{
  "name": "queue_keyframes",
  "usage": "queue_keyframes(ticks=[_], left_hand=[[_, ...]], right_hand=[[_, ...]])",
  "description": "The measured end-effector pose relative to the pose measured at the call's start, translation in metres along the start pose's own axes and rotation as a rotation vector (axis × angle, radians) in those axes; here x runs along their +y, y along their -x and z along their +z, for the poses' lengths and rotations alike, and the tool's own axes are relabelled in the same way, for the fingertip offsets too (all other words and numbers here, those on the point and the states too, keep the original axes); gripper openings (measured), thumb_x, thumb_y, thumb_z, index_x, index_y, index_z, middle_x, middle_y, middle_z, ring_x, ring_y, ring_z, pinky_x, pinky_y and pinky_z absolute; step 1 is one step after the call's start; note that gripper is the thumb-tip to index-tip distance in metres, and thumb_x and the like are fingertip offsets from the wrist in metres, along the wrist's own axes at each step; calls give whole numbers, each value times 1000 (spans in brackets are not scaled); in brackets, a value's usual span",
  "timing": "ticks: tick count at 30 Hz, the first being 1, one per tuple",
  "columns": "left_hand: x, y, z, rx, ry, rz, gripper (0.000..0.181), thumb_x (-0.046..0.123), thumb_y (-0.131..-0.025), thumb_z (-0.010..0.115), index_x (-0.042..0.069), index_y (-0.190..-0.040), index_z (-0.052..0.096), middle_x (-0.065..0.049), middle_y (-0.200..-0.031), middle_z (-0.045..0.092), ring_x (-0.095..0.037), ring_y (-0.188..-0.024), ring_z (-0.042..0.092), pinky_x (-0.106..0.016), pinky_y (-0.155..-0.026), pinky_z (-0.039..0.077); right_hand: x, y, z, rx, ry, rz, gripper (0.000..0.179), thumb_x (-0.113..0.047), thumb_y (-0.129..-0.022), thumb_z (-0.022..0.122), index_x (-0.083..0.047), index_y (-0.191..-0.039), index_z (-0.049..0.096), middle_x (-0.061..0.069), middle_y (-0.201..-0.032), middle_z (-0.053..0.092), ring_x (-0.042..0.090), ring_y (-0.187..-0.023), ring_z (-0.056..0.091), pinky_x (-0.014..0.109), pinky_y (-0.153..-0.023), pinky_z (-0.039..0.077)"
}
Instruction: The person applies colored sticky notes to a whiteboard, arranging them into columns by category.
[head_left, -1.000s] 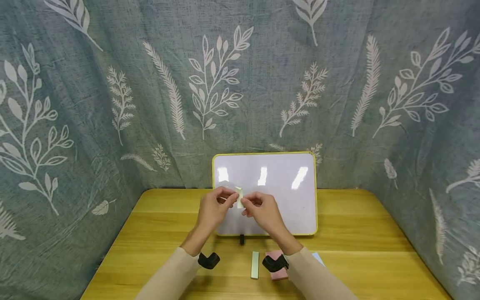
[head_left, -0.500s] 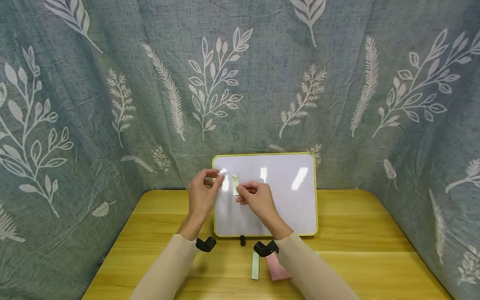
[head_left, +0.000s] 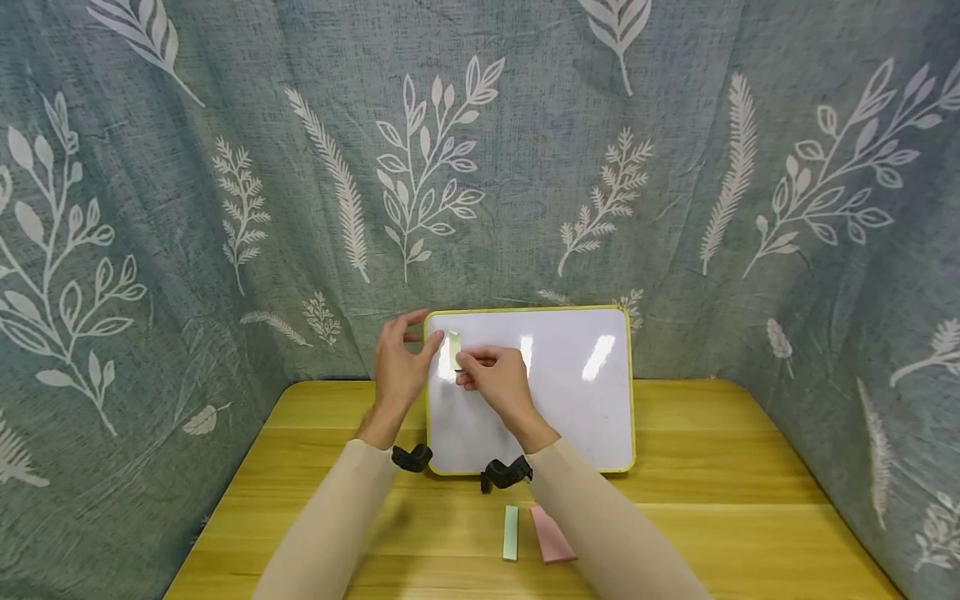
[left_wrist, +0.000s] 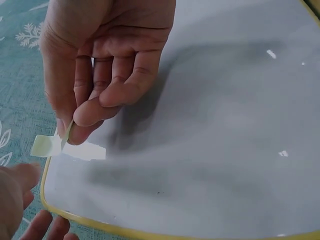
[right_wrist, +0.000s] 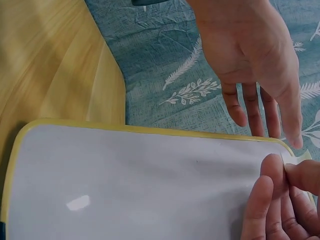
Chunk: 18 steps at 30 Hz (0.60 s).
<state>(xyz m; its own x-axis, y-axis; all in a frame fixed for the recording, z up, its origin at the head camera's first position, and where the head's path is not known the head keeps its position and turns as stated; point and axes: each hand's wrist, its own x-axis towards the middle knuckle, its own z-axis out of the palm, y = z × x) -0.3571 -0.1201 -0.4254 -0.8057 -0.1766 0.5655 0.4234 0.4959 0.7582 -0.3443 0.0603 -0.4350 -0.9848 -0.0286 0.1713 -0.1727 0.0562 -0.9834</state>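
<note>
A narrow pale yellow-green sticky note (head_left: 454,350) stands in front of the upper left part of the whiteboard (head_left: 555,417). My right hand (head_left: 498,379) pinches its lower end between thumb and fingertips. In the left wrist view the note's free end (left_wrist: 42,145) sticks out past the pinching fingertips, slightly bent. My left hand (head_left: 399,367) is at the board's upper left edge, thumb and fingers spread apart. In the right wrist view the left hand (right_wrist: 255,65) has fairly straight fingers whose tips reach the yellow rim, with nothing held in them.
The yellow-framed board leans on a wooden table (head_left: 315,500), a black foot (head_left: 485,483) below it. Nearer lie a thin pale green strip pad (head_left: 511,533) and a pink note pad (head_left: 552,537), partly behind the right sleeve. A leaf-patterned curtain (head_left: 525,167) surrounds the table.
Both hands held the note a second ago; the left has let go and moved to the board's left edge. The right hand has carried the note up and left.
</note>
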Motion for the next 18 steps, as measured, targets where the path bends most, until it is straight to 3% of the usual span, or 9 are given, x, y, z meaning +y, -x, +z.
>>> queue_keyframes(ticks=[6,18], left_hand=[[-1,-8,-2,-39,43,-30,44,20,-109,86,10,-151,76,-20,-144,75,-45,-117,78,-61,-103,66],[0,-14,-4,-112,32,-85,47,28,-110,85,15,-154,74,-15,-149,73,-42,-122,77,-58,-101,66]], right_hand=[[-4,-9,6,15,-5,28,21,-19,-109,85,-2,-121,88,16,-101,89,10,-74,82,28,-75,70],[-11,-11,12,47,2,44,18,-15,-108,85,1,-118,88,16,-97,89,9,-70,81,26,-70,69]])
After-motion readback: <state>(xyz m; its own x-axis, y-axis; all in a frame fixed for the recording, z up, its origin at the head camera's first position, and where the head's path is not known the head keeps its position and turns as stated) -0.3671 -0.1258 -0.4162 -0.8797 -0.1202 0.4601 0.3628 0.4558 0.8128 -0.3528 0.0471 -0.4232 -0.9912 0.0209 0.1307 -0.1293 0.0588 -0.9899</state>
